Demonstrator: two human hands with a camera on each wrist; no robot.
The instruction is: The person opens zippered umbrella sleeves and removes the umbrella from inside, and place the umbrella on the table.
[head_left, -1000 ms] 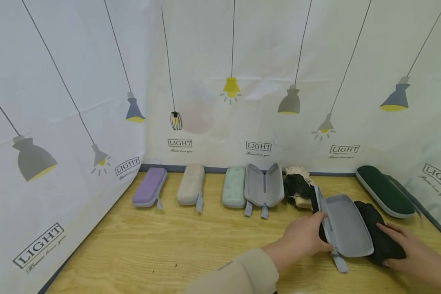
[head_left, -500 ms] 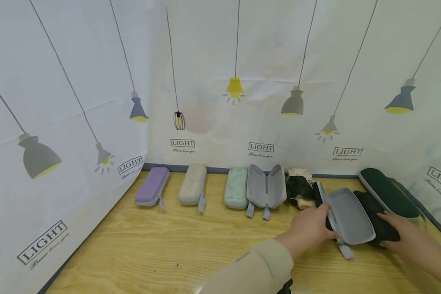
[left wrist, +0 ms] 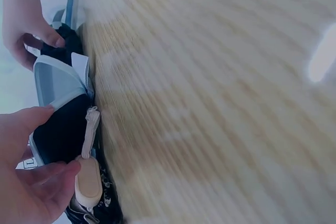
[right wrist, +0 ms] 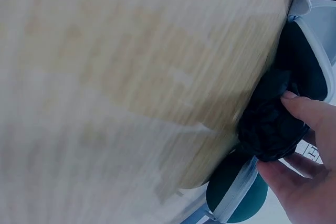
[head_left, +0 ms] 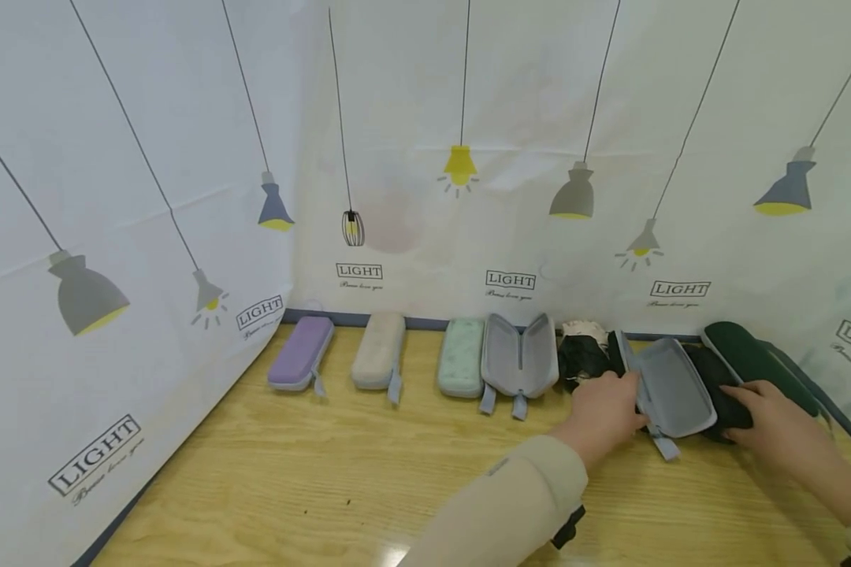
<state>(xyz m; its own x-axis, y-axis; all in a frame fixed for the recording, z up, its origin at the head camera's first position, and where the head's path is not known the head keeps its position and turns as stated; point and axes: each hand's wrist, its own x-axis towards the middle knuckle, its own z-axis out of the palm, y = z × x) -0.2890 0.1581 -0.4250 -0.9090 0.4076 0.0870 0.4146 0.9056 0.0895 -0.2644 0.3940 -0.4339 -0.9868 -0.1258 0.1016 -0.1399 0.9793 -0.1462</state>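
Note:
My left hand (head_left: 605, 413) grips the left half of an open black case (head_left: 677, 390), whose pale grey lining shows. In the left wrist view, the thumb presses its upper edge and the fingers lie under the black outside. My right hand (head_left: 773, 417) holds a black bundle of folded fabric (right wrist: 273, 114) with thumb and fingers around it, right against the case's right side. Behind the left hand is another black fabric bundle (head_left: 583, 356) with a beige end (left wrist: 90, 182) and a strap, partly hidden in the head view.
Along the back stand a purple case (head_left: 301, 350), a beige case (head_left: 379, 350), a mint case (head_left: 461, 356) and an open grey-lined case (head_left: 503, 366). A dark green case (head_left: 759, 358) lies beside the right wall. Printed cloth walls (head_left: 397, 118) bound the wooden table (head_left: 326, 472).
Both hands have moved the open black case and black bundle away from me, toward the back wall, beside the other bundle and the green case. The head view has shifted slightly.

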